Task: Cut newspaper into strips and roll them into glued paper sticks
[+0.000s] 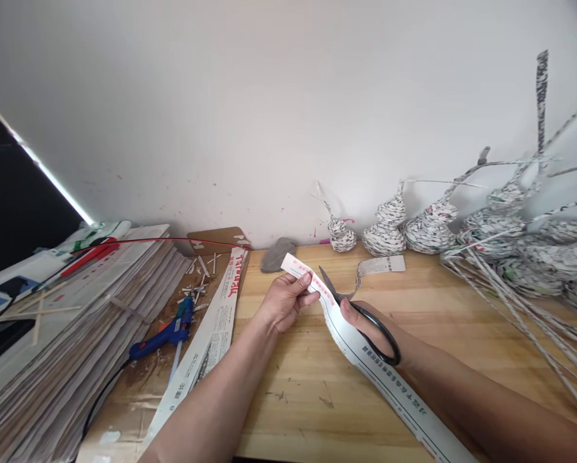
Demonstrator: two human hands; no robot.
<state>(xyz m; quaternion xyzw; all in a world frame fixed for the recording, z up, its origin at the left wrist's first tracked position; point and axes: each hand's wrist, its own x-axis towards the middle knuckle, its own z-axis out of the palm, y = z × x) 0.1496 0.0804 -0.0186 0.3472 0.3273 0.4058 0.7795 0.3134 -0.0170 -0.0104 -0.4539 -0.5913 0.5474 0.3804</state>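
Observation:
My left hand (pixel 288 301) pinches a long newspaper strip (pixel 350 337) near its far end, thumb on top. The strip curves down and to the right, out of the bottom of the view. In my right hand (pixel 365 321) is a pair of scissors (pixel 387 341) with black handles, my fingers wrapped through the loops. Its blades point up and left beside the strip, close to my left hand. Just behind the blades, a curled, printed paper scrap (pixel 382 265) trails over the wooden table (pixel 293 399).
Gourd-shaped woven paper pieces (pixel 430 231) stand along the wall at right, with rolled paper sticks (pixel 524 315) before them. A blue glue gun (pixel 165 334), stacked newspapers (pixel 100 321) and a power strip (pixel 8 289) lie left. A grey stone-like lump (pixel 276 254) sits at the back.

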